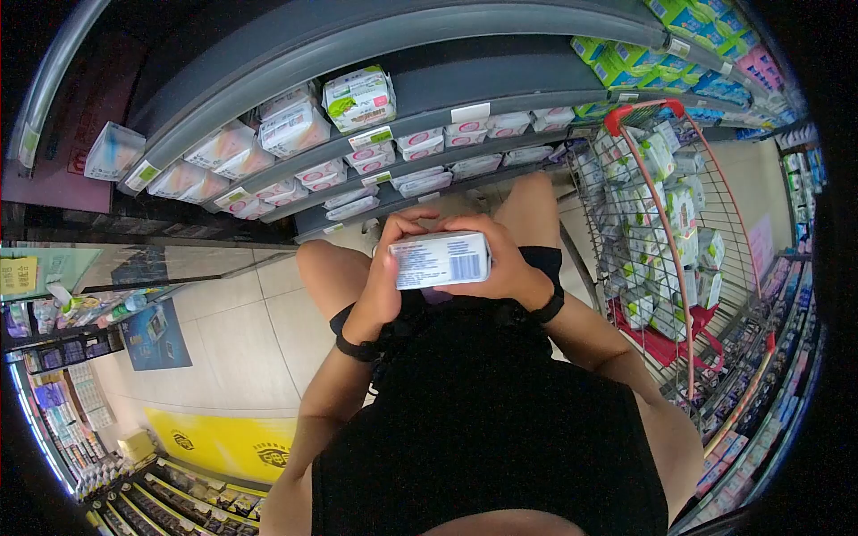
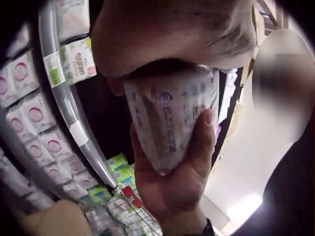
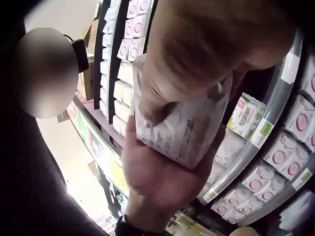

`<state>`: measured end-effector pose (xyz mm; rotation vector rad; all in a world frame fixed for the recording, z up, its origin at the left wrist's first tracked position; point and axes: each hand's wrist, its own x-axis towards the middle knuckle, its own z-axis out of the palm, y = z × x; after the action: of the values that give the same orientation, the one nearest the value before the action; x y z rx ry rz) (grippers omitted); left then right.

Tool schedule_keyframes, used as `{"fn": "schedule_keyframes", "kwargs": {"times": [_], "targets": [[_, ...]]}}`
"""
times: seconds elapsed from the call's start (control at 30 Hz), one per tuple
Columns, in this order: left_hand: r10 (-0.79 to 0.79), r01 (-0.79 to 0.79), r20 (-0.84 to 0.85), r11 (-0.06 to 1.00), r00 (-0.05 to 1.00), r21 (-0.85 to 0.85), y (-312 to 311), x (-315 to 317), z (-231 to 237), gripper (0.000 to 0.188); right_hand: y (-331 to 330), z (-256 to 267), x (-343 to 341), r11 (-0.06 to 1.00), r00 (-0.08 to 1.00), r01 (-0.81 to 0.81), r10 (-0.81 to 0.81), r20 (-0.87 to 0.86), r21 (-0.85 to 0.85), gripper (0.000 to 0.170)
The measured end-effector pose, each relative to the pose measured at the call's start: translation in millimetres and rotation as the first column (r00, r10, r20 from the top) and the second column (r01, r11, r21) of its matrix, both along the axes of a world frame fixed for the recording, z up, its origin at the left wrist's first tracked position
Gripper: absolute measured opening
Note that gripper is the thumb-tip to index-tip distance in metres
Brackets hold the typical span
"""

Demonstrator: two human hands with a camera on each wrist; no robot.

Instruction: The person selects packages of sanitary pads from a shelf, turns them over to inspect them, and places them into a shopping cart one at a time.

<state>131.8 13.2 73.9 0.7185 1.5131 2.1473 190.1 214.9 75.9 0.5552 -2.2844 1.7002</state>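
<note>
Both hands grip one white package (image 1: 440, 261) in front of the torso, its printed side with a barcode facing up. My left hand (image 1: 386, 277) curls round its left end, thumb along the edge. Round the right end my right hand (image 1: 509, 268) is wrapped. In the left wrist view the package (image 2: 170, 118) tapers between the two hands, the right hand (image 2: 170, 191) around its far part. The right wrist view shows the package (image 3: 184, 130) with the left hand (image 3: 160, 172) under it; parts are hidden by fingers.
Shelves (image 1: 429, 121) of wrapped packs curve ahead, with a green and white pack (image 1: 359, 96) on an upper one. A wire cart (image 1: 585, 179) holding several packs stands at the right. More shelving lines the far right and lower left; a yellow floor banner (image 1: 214, 444) lies behind left.
</note>
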Motion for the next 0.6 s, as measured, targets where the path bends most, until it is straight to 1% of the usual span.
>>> {"fn": "schedule_keyframes", "kwargs": {"times": [0.03,0.07,0.1,0.13,0.17,0.23,0.27,0.37,0.47,0.57,0.6], "targets": [[0.037,-0.043,-0.171,0.998,0.985,-0.034,1.6,0.6,6.4,0.070,-2.5,-6.9,3.9,0.993,1.000,0.010,-0.008,0.018,-0.113,0.082],[0.067,-0.092,-0.337,0.994,0.939,-0.060,2.8,1.8,14.9,0.072,-3.7,-10.7,6.2,0.974,0.999,0.022,-0.014,0.036,-0.225,0.081],[0.088,-0.144,-0.495,0.987,0.865,-0.076,4.1,2.7,23.8,0.076,-3.9,-9.5,5.1,0.968,1.000,0.011,-0.008,0.013,-0.253,0.080],[0.070,-0.167,-0.551,0.978,0.831,-0.127,1.9,2.9,29.7,0.082,-3.8,-6.3,2.4,0.960,1.000,-0.001,-0.002,-0.011,-0.279,0.078],[0.096,-0.202,-0.568,0.971,0.817,-0.127,2.9,4.8,26.4,0.082,-3.0,-2.7,0.1,0.952,0.999,-0.014,0.003,-0.035,-0.306,0.077],[0.143,-0.269,-0.603,0.955,0.785,-0.124,8.5,9.3,20.1,0.084,5.2,4.5,-0.1,0.974,0.998,-0.048,0.040,-0.040,-0.222,0.074],[0.158,-0.243,-0.542,0.966,0.826,-0.088,10.2,13.2,20.8,0.085,8.5,8.5,-0.6,0.982,0.998,-0.064,0.057,-0.042,-0.179,0.073],[0.147,-0.233,-0.606,0.970,0.782,-0.065,8.1,12.3,28.4,0.086,11.7,21.4,-5.5,0.994,0.984,-0.089,0.079,-0.160,-0.057,0.072],[0.134,-0.236,-0.612,0.968,0.779,-0.088,8.2,13.5,34.5,0.087,10.8,25.2,-4.6,0.994,0.984,-0.083,0.069,-0.163,-0.077,0.072],[0.135,-0.234,-0.561,0.966,0.817,-0.108,7.4,15.4,27.3,0.087,6.6,15.4,1.9,0.987,0.996,-0.036,0.022,-0.092,-0.158,0.071],[0.157,-0.252,-0.563,0.963,0.811,-0.094,8.1,15.1,27.5,0.086,6.9,12.0,2.2,0.989,0.996,-0.034,0.022,-0.084,-0.142,0.071]]}}
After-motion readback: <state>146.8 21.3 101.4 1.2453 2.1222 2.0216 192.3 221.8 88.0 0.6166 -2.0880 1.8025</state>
